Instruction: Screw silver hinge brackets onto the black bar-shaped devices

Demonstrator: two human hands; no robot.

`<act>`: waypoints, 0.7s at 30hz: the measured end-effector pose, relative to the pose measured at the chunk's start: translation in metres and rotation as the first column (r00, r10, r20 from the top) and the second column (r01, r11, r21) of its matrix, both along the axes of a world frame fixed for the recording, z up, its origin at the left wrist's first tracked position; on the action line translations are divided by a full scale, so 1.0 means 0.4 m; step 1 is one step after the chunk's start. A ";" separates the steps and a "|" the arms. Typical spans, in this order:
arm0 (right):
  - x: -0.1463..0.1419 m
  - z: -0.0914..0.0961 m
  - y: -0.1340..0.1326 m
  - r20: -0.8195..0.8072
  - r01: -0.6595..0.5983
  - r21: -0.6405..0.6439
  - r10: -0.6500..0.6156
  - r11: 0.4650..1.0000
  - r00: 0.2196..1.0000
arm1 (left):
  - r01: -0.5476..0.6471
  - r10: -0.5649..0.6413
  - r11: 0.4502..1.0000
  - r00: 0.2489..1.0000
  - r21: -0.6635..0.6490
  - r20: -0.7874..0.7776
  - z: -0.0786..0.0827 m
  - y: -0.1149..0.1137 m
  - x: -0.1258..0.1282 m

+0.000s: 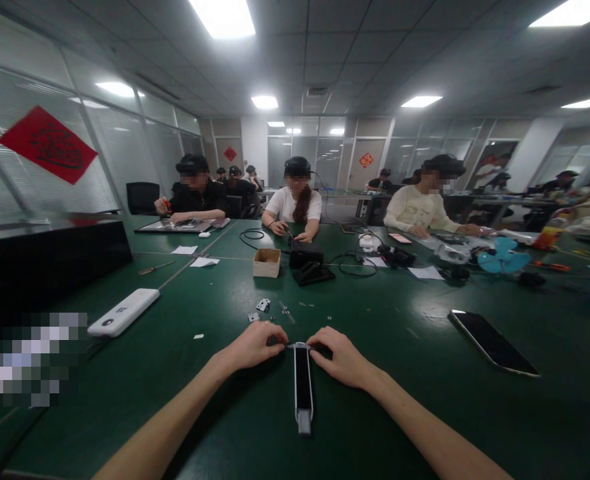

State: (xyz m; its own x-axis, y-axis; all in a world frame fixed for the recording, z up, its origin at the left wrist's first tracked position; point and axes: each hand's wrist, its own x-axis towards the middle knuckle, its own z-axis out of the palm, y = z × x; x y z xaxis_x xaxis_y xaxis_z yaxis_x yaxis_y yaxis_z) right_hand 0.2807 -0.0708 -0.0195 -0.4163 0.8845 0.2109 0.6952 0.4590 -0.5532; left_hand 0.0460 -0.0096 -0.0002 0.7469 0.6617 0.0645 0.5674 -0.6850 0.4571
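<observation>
A narrow black device with a silver frame [303, 387] lies lengthwise on the green table [405, 413] in front of me. My left hand [255, 345] and my right hand [342, 357] are both curled at its far end, fingers pinched against a small piece there that I cannot make out. Small metal parts [263, 305] lie just beyond my hands.
A white power bank [123, 311] lies to the left and a black phone [493, 343] to the right. Farther back are a small cardboard box [267, 262], a black device with cables [309, 261] and papers. Three people sit across the table, working.
</observation>
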 end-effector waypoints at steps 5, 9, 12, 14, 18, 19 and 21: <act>0.000 0.001 0.000 0.002 -0.005 0.009 0.005 1.000 1.000 | 0.004 -0.004 0.999 1.000 -0.033 0.007 0.003 -0.002 0.003; -0.001 -0.008 0.005 0.009 -0.003 0.035 0.003 0.999 1.000 | -0.005 0.005 0.999 1.000 -0.054 -0.004 0.002 -0.002 0.007; -0.001 -0.011 0.006 0.006 -0.002 0.057 0.001 0.998 1.000 | -0.007 0.008 0.998 1.000 -0.062 0.006 -0.001 -0.001 0.008; -0.002 -0.010 0.006 0.005 -0.002 0.051 0.001 0.999 1.000 | -0.011 0.012 0.998 1.000 -0.058 0.012 -0.003 0.000 0.009; -0.001 -0.008 0.005 0.005 0.004 0.028 -0.004 1.000 1.000 | -0.027 0.027 0.998 1.000 -0.050 0.014 -0.003 -0.004 0.012; -0.001 -0.008 0.005 0.005 0.004 0.029 -0.004 1.000 1.000 | -0.031 0.032 0.998 0.999 -0.050 0.013 -0.001 -0.006 0.013; 0.000 -0.011 0.006 0.004 0.001 0.036 -0.001 0.999 1.000 | -0.044 0.044 0.998 0.999 -0.053 0.006 0.004 -0.012 0.016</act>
State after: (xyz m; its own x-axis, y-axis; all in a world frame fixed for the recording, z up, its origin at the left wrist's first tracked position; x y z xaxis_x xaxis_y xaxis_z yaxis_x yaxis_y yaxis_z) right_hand 0.2806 -0.0683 -0.0238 -0.4158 0.8769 0.2410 0.6978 0.4776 -0.5339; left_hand 0.0526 -0.0143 0.0015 0.7169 0.6964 0.0338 0.5929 -0.6344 0.4960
